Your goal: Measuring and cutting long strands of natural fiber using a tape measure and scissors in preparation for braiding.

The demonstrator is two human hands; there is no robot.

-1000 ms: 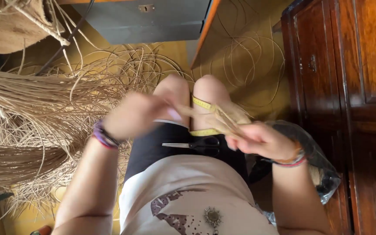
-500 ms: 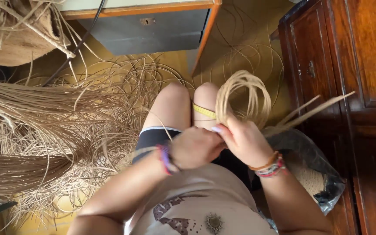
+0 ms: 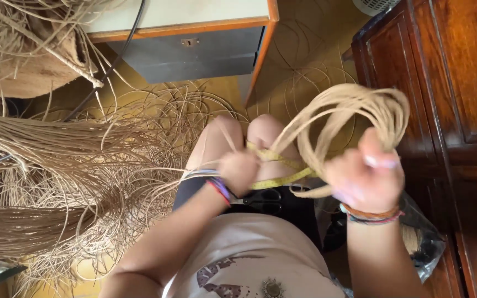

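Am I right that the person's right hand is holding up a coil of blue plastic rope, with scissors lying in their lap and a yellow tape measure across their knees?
Not quite. In the head view the coil in the right hand is pale tan fibre strands, not blue plastic rope. The rest holds: scissors lie in the lap and a yellow tape measure crosses the knees.

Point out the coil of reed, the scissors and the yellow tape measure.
coil of reed (image 3: pixel 360 105): head view, top of the loop.
scissors (image 3: pixel 263 198): head view, dark handles on the lap.
yellow tape measure (image 3: pixel 282 179): head view, strip across the thigh.
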